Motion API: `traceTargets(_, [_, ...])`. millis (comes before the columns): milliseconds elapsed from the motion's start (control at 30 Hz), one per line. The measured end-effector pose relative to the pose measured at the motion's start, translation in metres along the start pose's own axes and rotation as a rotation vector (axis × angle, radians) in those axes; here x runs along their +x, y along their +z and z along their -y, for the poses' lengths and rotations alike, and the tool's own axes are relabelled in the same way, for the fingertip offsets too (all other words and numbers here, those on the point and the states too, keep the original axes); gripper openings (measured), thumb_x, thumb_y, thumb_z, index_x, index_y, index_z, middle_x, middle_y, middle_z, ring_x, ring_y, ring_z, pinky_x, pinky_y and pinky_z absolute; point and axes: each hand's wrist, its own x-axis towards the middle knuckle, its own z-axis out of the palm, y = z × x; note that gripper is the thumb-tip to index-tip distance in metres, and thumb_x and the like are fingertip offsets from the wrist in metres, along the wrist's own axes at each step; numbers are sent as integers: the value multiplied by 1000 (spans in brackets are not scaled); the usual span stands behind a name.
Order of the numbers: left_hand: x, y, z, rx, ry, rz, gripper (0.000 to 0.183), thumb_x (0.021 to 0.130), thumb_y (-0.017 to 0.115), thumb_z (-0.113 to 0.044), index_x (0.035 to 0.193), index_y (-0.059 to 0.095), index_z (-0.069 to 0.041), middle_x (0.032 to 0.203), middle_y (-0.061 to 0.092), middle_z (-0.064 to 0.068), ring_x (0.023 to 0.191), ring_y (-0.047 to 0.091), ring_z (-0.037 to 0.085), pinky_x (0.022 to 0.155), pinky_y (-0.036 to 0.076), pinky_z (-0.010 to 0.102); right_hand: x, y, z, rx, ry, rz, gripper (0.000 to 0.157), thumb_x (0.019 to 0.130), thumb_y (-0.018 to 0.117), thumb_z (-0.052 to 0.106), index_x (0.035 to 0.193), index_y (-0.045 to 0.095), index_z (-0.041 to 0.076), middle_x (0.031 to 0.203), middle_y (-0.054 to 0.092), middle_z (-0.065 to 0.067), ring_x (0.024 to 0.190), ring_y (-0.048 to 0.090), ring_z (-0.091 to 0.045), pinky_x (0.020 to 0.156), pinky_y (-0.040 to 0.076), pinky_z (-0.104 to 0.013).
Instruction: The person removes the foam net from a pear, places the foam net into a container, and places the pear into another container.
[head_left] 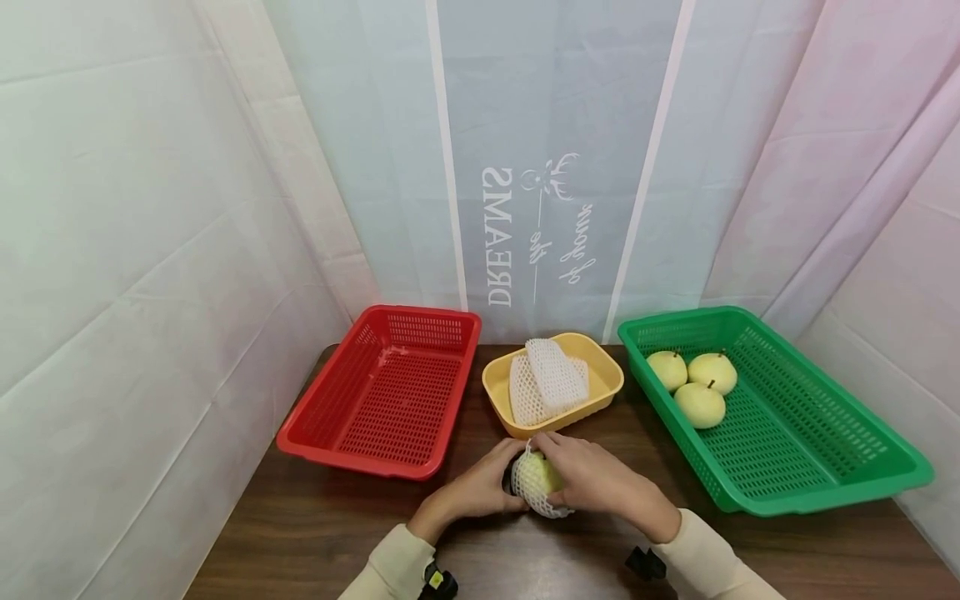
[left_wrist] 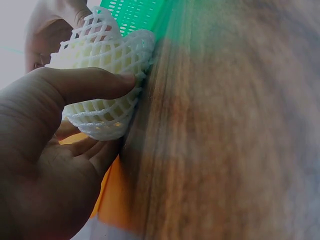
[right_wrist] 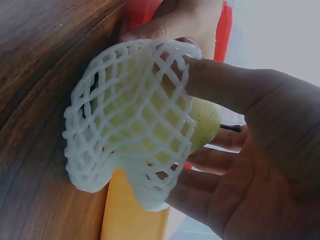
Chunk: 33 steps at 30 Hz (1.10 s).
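A pale yellow-green pear [right_wrist: 206,122] sits partly inside a white foam net [right_wrist: 145,115], its dark stem sticking out bare in the right wrist view. My left hand [head_left: 480,487] holds the netted pear from the left, thumb across the mesh and fingers beneath it in the left wrist view. From the other side, my right hand [head_left: 596,475] grips the net and pear, its thumb on the net's edge near the stem. Both hands are low over the table, just in front of a yellow tray [head_left: 606,373]. Inside that tray lie more foam nets [head_left: 557,375].
On the left stands a red basket [head_left: 457,392] with nothing seen in it but its slotted bottom. A green basket [head_left: 825,408] on the right holds three pears [head_left: 701,406] near its left wall. Under everything is a dark wooden table [head_left: 300,533], with curtains behind.
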Motion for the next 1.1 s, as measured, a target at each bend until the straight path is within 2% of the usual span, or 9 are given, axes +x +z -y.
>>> traceTargets(367, [2,0,0,-11,1,-19,79,87,86,-16,156,48,-19,151,56,-1,140,51,11,120,42,34,-1,-6,-4,24,8,-22,64,72,97,18,127,63,11,119,68,-2,98,68,-18,79,58,-40])
traceTargets(533, [4,0,0,-8,6,-39,72,89,83,-12,153,52,-16,150,59,1,139,54,12,118,44,35,-2,-8,-4,14,8,-46,65,73,97,20,128,64,10,120,68,-2,101,68,-18,83,58,-42])
traceTargets(667, [5,1,1,-10,13,-66,63,90,81,-10,148,57,-16,144,64,2,132,59,11,113,48,33,-3,-11,-5,15,7,-69,65,72,98,20,128,65,11,119,69,-2,101,68,-19,84,59,-43])
traceTargets(833, [7,2,2,-48,25,-93,51,92,79,-5,140,62,-14,135,68,3,120,64,9,100,55,26,-5,-12,-7,18,16,-87,63,72,96,20,127,65,13,118,70,-3,100,69,-18,82,59,-40])
traceTargets(1100, [9,3,2,-111,26,-159,33,91,76,4,121,69,-7,119,71,7,106,68,9,88,58,21,-5,-18,-6,33,14,-104,62,74,95,21,128,66,14,119,69,-1,99,68,-15,82,58,-36])
